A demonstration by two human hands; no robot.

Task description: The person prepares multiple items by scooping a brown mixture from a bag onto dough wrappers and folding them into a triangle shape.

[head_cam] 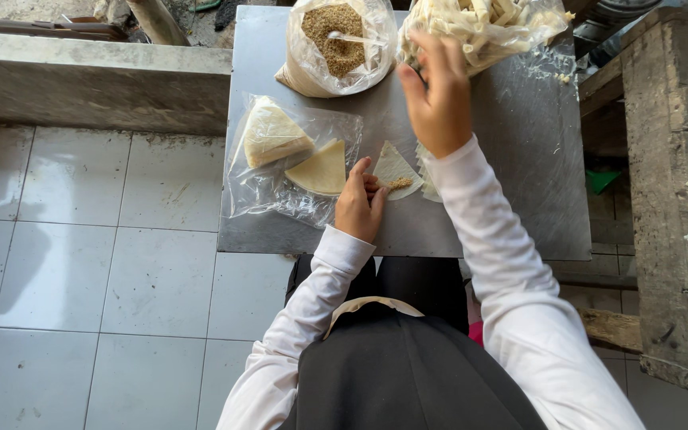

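Observation:
My left hand (358,204) rests on the metal table (511,159), fingers holding down a triangular pale wrapper (392,165) with a little brown crumb filling on it. My right hand (438,89) is raised farther out, fingers spread, reaching at a clear bag of pale strips (487,24); whether it holds any is hidden. A clear bag of brown crumbs (336,40) with a spoon in it stands at the table's far edge. Left of my left hand lies a plastic bag (280,167) with stacks of triangular wrappers.
Another wrapper piece (427,181) lies under my right forearm. A white tiled floor (89,263) spreads to the left, a concrete ledge (89,76) beyond it. A rough concrete block (678,159) stands to the right of the table.

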